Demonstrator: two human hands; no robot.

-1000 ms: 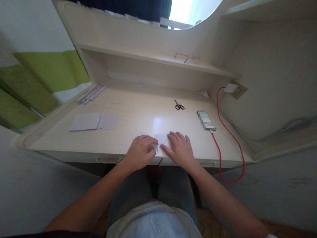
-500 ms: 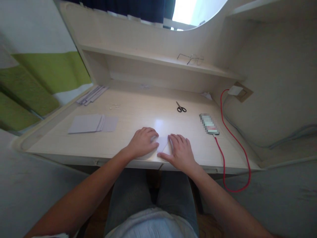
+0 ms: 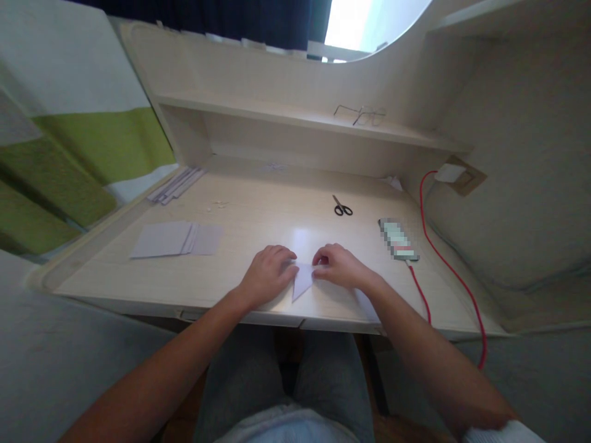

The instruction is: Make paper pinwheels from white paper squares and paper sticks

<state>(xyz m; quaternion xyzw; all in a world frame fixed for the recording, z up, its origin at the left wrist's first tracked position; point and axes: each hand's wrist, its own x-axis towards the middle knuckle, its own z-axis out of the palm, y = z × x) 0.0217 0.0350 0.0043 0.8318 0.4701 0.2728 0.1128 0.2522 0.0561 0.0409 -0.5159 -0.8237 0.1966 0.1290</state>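
Observation:
A small white folded paper (image 3: 303,281) lies on the desk near its front edge, its lower end tapering to a point. My left hand (image 3: 271,275) is at the paper's left edge, curved, with thumb and fingertips closed on it. At the right corner my right hand (image 3: 340,266) pinches the paper between thumb and bent index finger. The undersides of both hands are hidden. Beyond them lies a pair of scissors (image 3: 342,207) with black handles.
To the left lie a stack of white paper pieces (image 3: 161,239) and a bundle of paper strips (image 3: 178,184). A phone (image 3: 398,240) on a red cable (image 3: 455,278) rests at the right. Eyeglasses (image 3: 360,114) sit on the shelf (image 3: 277,114).
My right hand has gone from lying spread over the paper to pinching its right corner. The left hand stays in place. The whole view has shifted slightly.

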